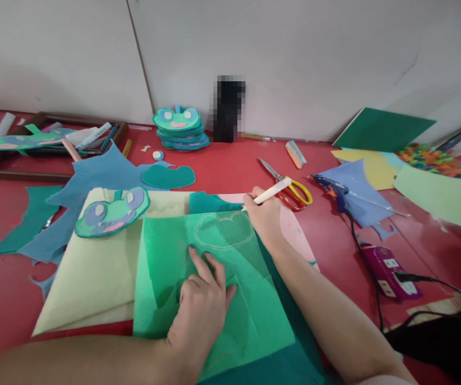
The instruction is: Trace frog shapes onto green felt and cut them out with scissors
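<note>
My right hand (266, 216) is closed around a white marker (273, 191), its tip down at the upper right corner of a green felt sheet (166, 267). A white cloud-like outline (224, 247) is drawn on the sheet's upper part. Just below that outline, my left hand (204, 299) presses on the felt with its fingers stretched apart. Darker teal felt (273, 369) lies underneath. Left of the sheet, a frog-like felt face (112, 214) rests on cream felt (90, 283).
Scissors (290, 187) with red and yellow handles lie beyond my right hand. A glue gun (332, 192) sits on blue felt, its cord near a purple power strip (391, 272). Stacked felt faces (180, 128) stand by the wall. A brown frame (22, 174) holds markers.
</note>
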The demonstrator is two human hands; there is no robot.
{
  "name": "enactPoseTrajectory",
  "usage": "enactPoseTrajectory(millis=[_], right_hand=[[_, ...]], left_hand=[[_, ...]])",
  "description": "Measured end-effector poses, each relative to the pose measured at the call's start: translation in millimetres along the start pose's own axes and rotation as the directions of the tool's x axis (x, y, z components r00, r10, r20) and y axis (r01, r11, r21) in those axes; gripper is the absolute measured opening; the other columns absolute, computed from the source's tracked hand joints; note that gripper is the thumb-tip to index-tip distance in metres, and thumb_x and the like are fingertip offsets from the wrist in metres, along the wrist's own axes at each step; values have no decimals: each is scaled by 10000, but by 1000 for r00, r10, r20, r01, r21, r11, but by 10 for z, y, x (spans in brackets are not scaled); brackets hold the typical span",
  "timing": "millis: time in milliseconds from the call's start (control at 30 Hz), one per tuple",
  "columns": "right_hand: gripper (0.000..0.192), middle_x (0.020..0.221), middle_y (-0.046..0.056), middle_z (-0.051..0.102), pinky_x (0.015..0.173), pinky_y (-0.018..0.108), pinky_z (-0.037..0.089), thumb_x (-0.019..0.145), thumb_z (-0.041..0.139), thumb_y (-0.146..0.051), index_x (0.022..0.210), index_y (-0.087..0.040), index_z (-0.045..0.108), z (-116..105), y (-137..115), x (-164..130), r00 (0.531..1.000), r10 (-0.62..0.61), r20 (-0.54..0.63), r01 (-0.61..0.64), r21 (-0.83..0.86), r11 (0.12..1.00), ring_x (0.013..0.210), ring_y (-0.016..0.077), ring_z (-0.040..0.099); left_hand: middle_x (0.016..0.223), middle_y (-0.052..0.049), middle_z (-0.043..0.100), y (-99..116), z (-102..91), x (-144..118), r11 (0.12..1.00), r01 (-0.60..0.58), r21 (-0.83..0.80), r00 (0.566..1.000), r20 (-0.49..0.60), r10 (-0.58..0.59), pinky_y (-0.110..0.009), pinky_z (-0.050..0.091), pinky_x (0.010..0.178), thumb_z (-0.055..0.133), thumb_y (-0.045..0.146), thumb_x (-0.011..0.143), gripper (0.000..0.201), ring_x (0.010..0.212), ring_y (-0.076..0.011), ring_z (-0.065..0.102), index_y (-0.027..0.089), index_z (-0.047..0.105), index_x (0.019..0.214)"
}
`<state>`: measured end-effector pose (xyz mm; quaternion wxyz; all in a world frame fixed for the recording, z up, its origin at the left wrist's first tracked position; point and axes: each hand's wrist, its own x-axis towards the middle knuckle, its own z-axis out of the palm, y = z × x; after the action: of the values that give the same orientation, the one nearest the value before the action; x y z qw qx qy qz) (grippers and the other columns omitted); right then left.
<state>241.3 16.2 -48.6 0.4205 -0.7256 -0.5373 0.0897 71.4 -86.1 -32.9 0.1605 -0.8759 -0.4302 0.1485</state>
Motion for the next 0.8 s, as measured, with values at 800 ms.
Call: enactPoseTrajectory(millis=[800], right_hand=[[209, 850, 68, 682, 659, 290, 433, 868, 473, -261, 1006, -221, 625, 65, -137, 350, 941, -314, 126, 338, -353, 872, 791, 213, 634]], left_hand=[[1157, -395, 497, 45, 46, 12, 994, 52, -101, 998, -33, -56, -261, 351, 395, 424, 406, 869, 526, 428, -156, 551, -7, 548, 1171]])
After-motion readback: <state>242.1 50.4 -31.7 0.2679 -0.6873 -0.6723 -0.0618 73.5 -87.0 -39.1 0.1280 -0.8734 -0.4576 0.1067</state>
